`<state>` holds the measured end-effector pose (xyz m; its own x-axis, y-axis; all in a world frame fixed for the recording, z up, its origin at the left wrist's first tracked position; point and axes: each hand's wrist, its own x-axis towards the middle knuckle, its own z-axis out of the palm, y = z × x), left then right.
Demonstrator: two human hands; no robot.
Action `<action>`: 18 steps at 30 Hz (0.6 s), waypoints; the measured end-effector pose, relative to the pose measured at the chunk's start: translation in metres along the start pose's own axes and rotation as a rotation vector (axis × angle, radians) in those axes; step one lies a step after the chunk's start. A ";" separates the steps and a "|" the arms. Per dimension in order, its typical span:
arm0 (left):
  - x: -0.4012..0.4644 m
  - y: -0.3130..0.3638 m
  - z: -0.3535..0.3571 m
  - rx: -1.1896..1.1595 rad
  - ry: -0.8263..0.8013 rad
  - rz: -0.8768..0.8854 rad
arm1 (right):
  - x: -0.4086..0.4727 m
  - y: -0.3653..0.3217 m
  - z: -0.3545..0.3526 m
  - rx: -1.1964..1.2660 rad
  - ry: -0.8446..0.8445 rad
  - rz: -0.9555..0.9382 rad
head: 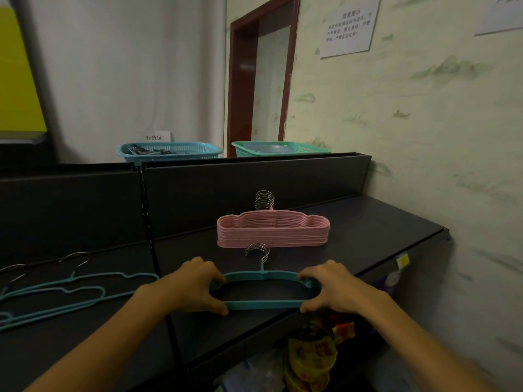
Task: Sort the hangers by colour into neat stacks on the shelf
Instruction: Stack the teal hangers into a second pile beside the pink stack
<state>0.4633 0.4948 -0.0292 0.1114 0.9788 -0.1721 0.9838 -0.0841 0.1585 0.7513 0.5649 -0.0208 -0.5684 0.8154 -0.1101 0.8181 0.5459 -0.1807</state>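
Far to the left, a few loose teal hangers lie spread out on the dark shelf. They are not in a pile yet, and their metal hooks point different ways.

Next comes the person's left hand. Its fingers and thumb curl around the left end of a small teal stack. The right hand does the same at the right end. So both hands grip this 1 stack, which sits near the front edge of the shelf. Its hooks point away from the person.

Just behind the teal stack sits the pink stack. It looks tidy, with all its hooks lined up at the back.

Above, behind the shelf's back wall, are a blue basket and a green basket.

What could go wrong? The teal stack is close to the front edge, so a small pull could tip it off onto the snack packs below. If the hands squeeze unevenly, the thin hangers could slide apart. The loose hooks on the left could also catch on each other when lifted.
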 end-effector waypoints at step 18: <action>-0.063 -0.002 0.038 -0.197 0.421 -0.083 | -0.016 -0.006 0.002 -0.071 0.120 -0.185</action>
<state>0.4600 0.4258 -0.0556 -0.0732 0.9747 0.2113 0.9370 -0.0053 0.3492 0.7554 0.5477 -0.0197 -0.6982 0.7150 0.0365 0.7075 0.6969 -0.1171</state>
